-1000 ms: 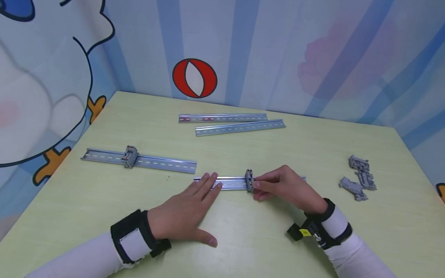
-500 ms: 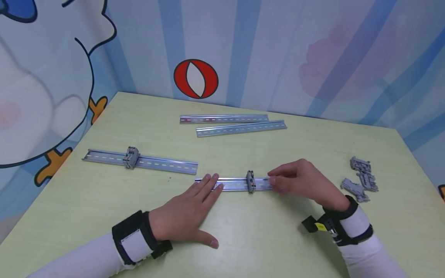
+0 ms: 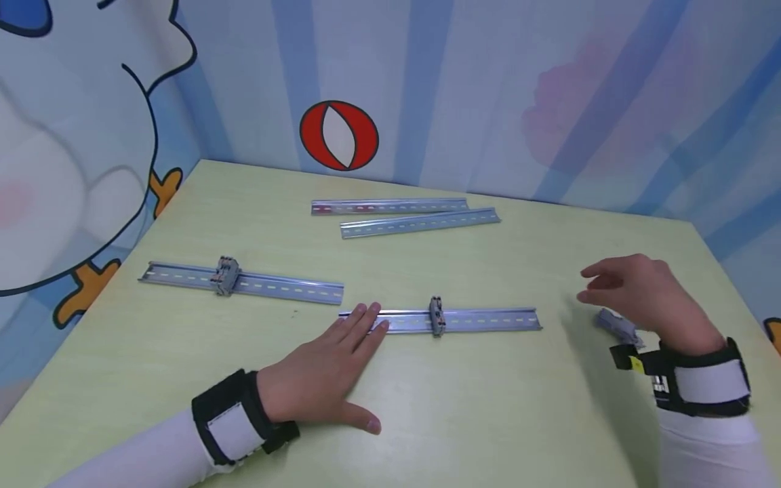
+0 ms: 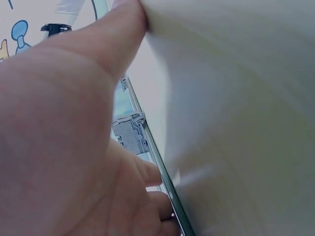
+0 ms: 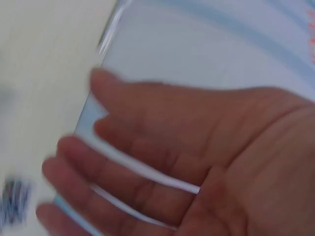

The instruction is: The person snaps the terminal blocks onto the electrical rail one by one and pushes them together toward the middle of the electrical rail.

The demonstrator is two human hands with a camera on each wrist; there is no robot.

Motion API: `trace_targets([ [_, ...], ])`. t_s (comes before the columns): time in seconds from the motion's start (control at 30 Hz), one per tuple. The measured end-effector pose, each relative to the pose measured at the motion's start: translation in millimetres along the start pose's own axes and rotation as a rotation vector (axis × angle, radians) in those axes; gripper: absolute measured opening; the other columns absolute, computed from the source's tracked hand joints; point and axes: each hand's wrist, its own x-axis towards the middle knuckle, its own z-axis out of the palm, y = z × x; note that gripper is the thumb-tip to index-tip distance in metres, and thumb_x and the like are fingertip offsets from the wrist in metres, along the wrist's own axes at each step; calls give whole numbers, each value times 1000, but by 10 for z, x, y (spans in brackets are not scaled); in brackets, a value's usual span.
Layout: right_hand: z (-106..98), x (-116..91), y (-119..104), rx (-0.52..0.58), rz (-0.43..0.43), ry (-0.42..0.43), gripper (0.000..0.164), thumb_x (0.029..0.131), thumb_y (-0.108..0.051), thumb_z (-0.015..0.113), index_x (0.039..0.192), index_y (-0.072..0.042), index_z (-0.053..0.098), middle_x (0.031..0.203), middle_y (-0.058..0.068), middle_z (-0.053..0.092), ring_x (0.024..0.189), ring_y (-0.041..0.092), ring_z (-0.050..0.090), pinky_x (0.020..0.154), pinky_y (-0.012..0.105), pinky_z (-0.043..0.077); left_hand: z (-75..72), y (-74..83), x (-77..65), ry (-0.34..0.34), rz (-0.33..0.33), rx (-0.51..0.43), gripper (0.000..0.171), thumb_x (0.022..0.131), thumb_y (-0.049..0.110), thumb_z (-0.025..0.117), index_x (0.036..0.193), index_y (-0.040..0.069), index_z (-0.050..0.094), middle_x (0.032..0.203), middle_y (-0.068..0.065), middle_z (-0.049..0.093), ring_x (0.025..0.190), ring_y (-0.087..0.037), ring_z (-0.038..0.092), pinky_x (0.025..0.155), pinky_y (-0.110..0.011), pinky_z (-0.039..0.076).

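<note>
A metal DIN rail point(image 3: 494, 320) lies across the middle of the table. My left hand point(image 3: 323, 379) rests on its left end, fingers straight and thumb spread. Standing upright across this rail is a grey terminal block point(image 3: 436, 316); in the left wrist view the same terminal block point(image 4: 130, 133) shows side-on beyond the fingers. Over at the right, my right hand point(image 3: 655, 301) is above the loose grey terminal blocks point(image 3: 616, 325), mostly covering them. The right wrist view shows that hand's point(image 5: 162, 152) fingers slightly bent and apart, holding nothing.
Left of centre lies another DIN rail point(image 3: 293, 287) carrying grey terminal blocks point(image 3: 226, 276). Two more rails, a straight one point(image 3: 390, 207) and a slanted one point(image 3: 421, 224), lie close together at the back. A printed wall point(image 3: 476, 102) rises behind the table.
My right hand has let go of the terminal block on the middle rail and moved right, over the loose blocks. The rail's right end is uncovered. My left hand has stayed put.
</note>
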Motion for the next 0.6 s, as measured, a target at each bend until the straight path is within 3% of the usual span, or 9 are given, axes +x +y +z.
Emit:
trace_targets([
  [0.1, -52, -10, 196, -151, 135, 13, 54, 86, -24, 72, 123, 12, 59, 111, 32, 65, 91, 43, 64, 60, 44, 54, 4, 0, 11, -5, -1, 8, 122, 74, 78, 60, 156, 4, 10, 163, -18, -5, 150, -33, -4, 120, -46, 13],
  [0.2, -87, 8, 365, -201, 216, -39, 55, 79, -24, 78, 116, 13, 63, 111, 34, 63, 89, 45, 63, 57, 44, 52, 7, -6, 21, -7, 2, 9, 122, 74, 79, 59, 156, 5, 9, 163, -17, -6, 150, -33, -5, 120, -46, 13],
  [0.4, -65, 84, 598, -161, 176, -191, 47, 75, -26, 82, 105, 8, 70, 104, 29, 66, 87, 40, 64, 64, 45, 53, 17, -7, 14, -4, -4, 0, 122, 73, 79, 59, 156, 5, 10, 163, -17, -6, 150, -33, -5, 120, -47, 13],
  [0.6, -30, 141, 671, -148, 137, -251, 41, 76, -24, 81, 103, 5, 71, 99, 21, 69, 86, 33, 65, 66, 44, 54, 36, -14, 21, -1, -8, 15, 123, 72, 81, 57, 157, 5, 8, 163, -17, -7, 150, -32, -6, 120, -46, 12],
])
